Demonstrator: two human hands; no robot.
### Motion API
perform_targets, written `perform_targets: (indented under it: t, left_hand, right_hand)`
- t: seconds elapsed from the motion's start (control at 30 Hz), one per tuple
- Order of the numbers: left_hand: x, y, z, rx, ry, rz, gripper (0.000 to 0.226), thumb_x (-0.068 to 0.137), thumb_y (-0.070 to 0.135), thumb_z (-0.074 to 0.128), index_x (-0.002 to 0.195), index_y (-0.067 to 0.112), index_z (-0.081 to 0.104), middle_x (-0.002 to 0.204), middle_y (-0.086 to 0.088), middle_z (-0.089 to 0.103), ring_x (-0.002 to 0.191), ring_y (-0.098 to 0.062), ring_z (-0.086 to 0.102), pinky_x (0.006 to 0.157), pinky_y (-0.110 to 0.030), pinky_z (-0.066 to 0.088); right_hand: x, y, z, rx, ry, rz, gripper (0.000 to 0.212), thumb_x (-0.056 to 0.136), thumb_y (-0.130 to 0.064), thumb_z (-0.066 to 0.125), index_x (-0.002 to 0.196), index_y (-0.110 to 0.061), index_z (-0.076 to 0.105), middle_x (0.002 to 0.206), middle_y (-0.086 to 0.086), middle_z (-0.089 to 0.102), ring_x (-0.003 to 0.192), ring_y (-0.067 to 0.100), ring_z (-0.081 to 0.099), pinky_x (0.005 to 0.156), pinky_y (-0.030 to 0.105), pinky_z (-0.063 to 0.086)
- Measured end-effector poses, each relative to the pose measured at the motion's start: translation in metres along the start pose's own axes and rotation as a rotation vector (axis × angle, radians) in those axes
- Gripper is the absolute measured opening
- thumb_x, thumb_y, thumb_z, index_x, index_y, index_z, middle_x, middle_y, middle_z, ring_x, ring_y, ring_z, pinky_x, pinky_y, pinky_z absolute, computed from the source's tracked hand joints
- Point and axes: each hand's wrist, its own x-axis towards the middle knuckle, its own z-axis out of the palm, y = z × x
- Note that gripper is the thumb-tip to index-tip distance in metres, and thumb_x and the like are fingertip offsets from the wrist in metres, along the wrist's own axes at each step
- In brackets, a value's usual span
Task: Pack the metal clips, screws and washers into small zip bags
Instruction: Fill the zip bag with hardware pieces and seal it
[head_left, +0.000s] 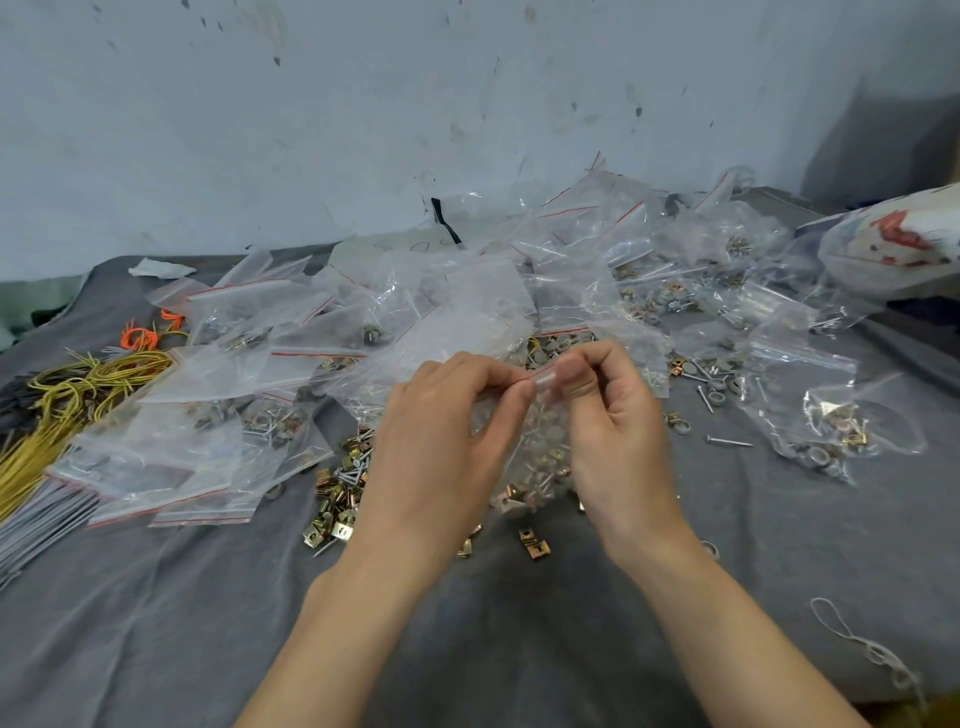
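Both hands hold one small clear zip bag (540, 447) by its red-lined top edge, above the grey cloth. My left hand (441, 441) pinches the strip on the left, and my right hand (613, 415) pinches it on the right with thumb and fingertips. The bag hangs between the palms with clips, screws and washers visible inside. Loose brass clips (337, 499) and screws lie in a heap under and left of my left hand. More loose washers (717, 384) and a screw (727, 441) lie to the right.
Filled and empty zip bags (249, 395) are piled across the back and left of the grey cloth (519, 649), with more bags (810, 410) at the right. Yellow wires (67, 400) lie at the left edge, a white string (857, 644) at the lower right.
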Motion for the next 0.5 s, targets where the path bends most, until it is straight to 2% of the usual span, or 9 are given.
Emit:
perform_targets:
  t: [0.07,0.13,0.23,0.3,0.4,0.47,0.5]
  left_hand:
    - [-0.002,-0.006,-0.005,0.001,0.019,-0.028,0.006,0.093,0.039,0.062,0.092,0.035,0.066,0.089,0.02,0.066,0.09,-0.005,0.06,0.079,-0.04,0.05]
    - [-0.005,-0.014,-0.012,-0.002,0.037,-0.082,0.006,0.094,0.043,0.061,0.088,0.043,0.062,0.095,0.027,0.064,0.094,0.002,0.058,0.077,-0.028,0.047]
    - [-0.007,-0.024,-0.023,0.003,0.093,-0.149,0.011,0.09,0.054,0.059,0.08,0.047,0.06,0.096,0.033,0.062,0.093,0.008,0.057,0.074,-0.01,0.038]
    - [-0.008,-0.028,-0.027,-0.043,0.146,-0.2,0.018,0.084,0.06,0.062,0.079,0.043,0.062,0.09,0.03,0.065,0.088,0.008,0.059,0.071,-0.015,0.039]
    - [-0.01,-0.036,-0.032,-0.103,0.202,-0.271,0.027,0.077,0.063,0.063,0.078,0.036,0.062,0.08,0.022,0.067,0.078,0.001,0.061,0.068,-0.032,0.047]
    - [-0.009,-0.041,-0.041,-0.15,0.227,-0.308,0.03,0.076,0.065,0.063,0.084,0.036,0.064,0.084,0.019,0.068,0.081,-0.004,0.062,0.075,-0.042,0.053]
    - [-0.008,-0.041,-0.046,-0.16,0.212,-0.295,0.033,0.077,0.067,0.063,0.094,0.038,0.064,0.093,0.02,0.068,0.088,-0.003,0.063,0.079,-0.04,0.054]
  right_hand:
    - [0.004,-0.003,0.0,0.004,0.046,-0.006,0.019,0.102,-0.031,0.056,0.083,-0.03,0.058,0.07,-0.018,0.059,0.067,0.0,0.051,0.064,0.017,0.044]
    - [0.01,-0.005,0.0,0.018,0.084,-0.005,0.02,0.103,-0.028,0.056,0.083,-0.029,0.058,0.068,-0.019,0.058,0.065,0.0,0.05,0.064,0.02,0.047]
    - [0.016,-0.009,0.006,0.017,0.093,-0.042,0.02,0.103,-0.026,0.056,0.084,-0.029,0.059,0.068,-0.02,0.059,0.065,-0.001,0.051,0.062,0.013,0.043]
    - [0.017,-0.011,0.012,0.015,0.074,-0.035,0.019,0.103,-0.024,0.056,0.085,-0.029,0.06,0.07,-0.02,0.059,0.069,-0.002,0.053,0.065,0.012,0.043]
    - [0.023,-0.016,0.011,0.043,0.052,0.004,0.017,0.103,-0.023,0.055,0.088,-0.025,0.061,0.071,-0.017,0.06,0.068,-0.003,0.054,0.064,0.012,0.043]
    - [0.031,-0.022,0.003,0.056,0.034,0.016,0.015,0.103,-0.025,0.055,0.089,-0.024,0.062,0.071,-0.016,0.061,0.067,0.0,0.054,0.061,0.015,0.045]
    - [0.033,-0.024,0.0,0.039,-0.008,0.006,0.014,0.101,-0.029,0.057,0.09,-0.025,0.063,0.071,-0.017,0.062,0.069,0.002,0.055,0.062,0.018,0.047]
